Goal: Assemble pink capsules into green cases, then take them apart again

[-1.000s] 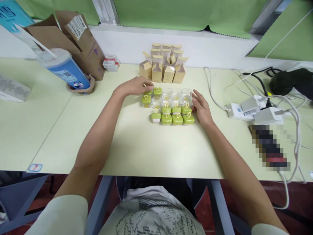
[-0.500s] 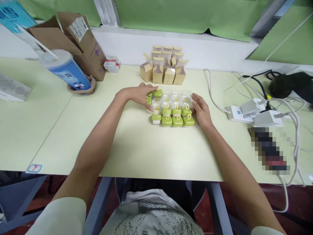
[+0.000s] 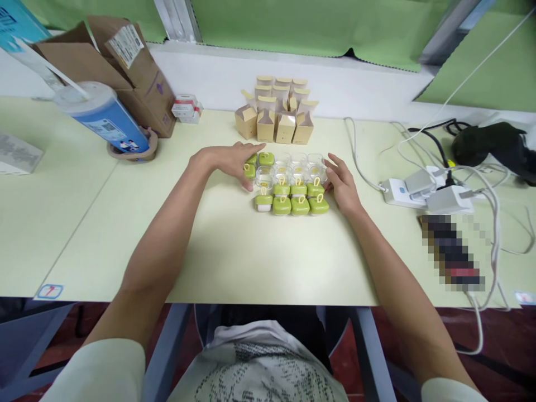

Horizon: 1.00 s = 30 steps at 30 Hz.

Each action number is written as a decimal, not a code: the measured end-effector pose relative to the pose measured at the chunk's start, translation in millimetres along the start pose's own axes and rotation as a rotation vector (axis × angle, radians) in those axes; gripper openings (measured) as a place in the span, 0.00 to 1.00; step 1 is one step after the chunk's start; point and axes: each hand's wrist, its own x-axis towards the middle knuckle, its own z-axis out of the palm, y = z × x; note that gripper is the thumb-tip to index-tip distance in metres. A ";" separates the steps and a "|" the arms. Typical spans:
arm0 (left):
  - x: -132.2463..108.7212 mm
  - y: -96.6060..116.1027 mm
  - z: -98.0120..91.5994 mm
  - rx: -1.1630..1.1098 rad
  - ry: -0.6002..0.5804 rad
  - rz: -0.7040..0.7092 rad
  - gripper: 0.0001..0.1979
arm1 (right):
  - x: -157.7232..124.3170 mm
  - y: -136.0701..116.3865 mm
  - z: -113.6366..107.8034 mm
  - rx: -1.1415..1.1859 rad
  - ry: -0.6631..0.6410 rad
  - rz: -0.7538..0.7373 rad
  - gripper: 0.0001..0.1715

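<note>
On the table sits a tight group of small clear plastic cases. Several in the front rows carry green lids [image 3: 282, 206] with pale yellow loops, and a few more green lids [image 3: 266, 159] show at the left back. The remaining clear cases [image 3: 298, 165] look lidless, with something yellowish at their bottoms. My left hand [image 3: 229, 159] curves around the left end of the group, thumb and fingers apart, partly covering the green-lidded cases there. At the right end rests my right hand [image 3: 344, 188], fingers apart beside the outer cases. Whether its fingertips touch them I cannot tell.
Behind the cases stand rows of open kraft paper boxes [image 3: 265, 127]. To the left are a large cardboard box [image 3: 144, 92], a blue cup [image 3: 111, 125] and small white-red boxes [image 3: 187, 107]. A power strip [image 3: 404, 194], cables and a blurred-out object [image 3: 450, 251] lie right.
The view has shifted slightly, so everything sits a little further left. The fingers of my right hand stand slightly more apart. The cases keep the same arrangement.
</note>
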 end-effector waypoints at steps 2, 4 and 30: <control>-1.2 -2.9 -1.1 -0.006 -0.015 0.005 0.71 | 0.2 0.1 -0.6 0.006 -0.021 0.008 0.47; -0.2 -5.9 -0.9 -0.005 -0.010 0.021 0.69 | -0.1 0.2 -0.7 0.012 -0.036 0.003 0.46; -25.4 85.9 5.6 0.075 -0.150 -0.087 0.17 | -7.7 7.8 5.9 -0.067 0.123 -0.067 0.36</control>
